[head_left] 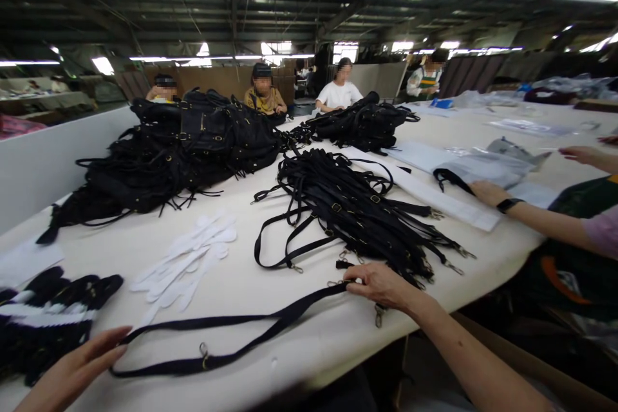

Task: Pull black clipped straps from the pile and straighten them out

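Note:
A long black bag strap [226,338] with metal clips lies stretched along the near edge of the white table [270,290]. My right hand [381,284] pinches its right end, beside a clip, just in front of the heap of black straps [352,206]. My left hand [84,360] lies flat with fingers apart at the strap's looped left end, touching it. Beside my left hand sits a bundle of black and white pieces [48,318].
White paper shapes [186,261] lie mid-table. Piles of black bags [178,141] [362,122] fill the far side. A co-worker's arm with a black wristband [506,205] reaches in from the right over plastic bags [487,167]. Several people sit at the far end.

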`<state>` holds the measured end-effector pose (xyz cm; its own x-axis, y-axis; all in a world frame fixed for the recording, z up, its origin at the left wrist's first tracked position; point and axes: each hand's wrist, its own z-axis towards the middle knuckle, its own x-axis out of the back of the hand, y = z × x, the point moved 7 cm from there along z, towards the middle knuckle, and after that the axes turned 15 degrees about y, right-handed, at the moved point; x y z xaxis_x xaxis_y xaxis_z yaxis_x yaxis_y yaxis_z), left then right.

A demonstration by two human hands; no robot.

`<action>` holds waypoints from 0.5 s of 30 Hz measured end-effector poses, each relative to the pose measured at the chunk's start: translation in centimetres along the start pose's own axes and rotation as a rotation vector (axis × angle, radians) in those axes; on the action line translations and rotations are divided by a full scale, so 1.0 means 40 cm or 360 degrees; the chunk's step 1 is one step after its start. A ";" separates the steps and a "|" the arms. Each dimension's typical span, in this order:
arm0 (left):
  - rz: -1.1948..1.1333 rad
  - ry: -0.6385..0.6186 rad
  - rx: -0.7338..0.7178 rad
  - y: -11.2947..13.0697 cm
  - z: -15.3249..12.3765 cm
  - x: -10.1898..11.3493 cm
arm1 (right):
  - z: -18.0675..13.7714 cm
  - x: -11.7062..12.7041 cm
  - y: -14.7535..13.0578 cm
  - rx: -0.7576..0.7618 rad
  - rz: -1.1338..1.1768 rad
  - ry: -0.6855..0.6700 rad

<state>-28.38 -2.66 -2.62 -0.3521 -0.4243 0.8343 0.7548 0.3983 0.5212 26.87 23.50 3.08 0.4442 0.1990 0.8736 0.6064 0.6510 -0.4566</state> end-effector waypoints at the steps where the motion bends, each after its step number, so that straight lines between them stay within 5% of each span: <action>1: -0.0007 -0.0008 0.0052 0.038 -0.002 0.003 | -0.002 0.004 -0.009 0.0024 0.0027 0.0026; 3: -0.0047 -0.0084 0.0078 0.150 -0.008 -0.005 | -0.003 0.016 -0.036 0.0075 0.0066 0.0061; 10: -0.0672 -0.0449 -0.0272 0.697 -0.055 -0.119 | 0.013 0.115 -0.230 0.0447 -0.0086 0.0155; 15: -0.1035 -0.0798 -0.0393 0.894 -0.091 -0.193 | 0.015 0.168 -0.330 0.0597 -0.0127 0.0182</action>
<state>3.34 11.91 8.91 -0.9160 -0.0744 0.3943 0.3962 -0.0126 0.9181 21.46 16.69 15.09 0.4888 0.0678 0.8698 0.3683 0.8877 -0.2762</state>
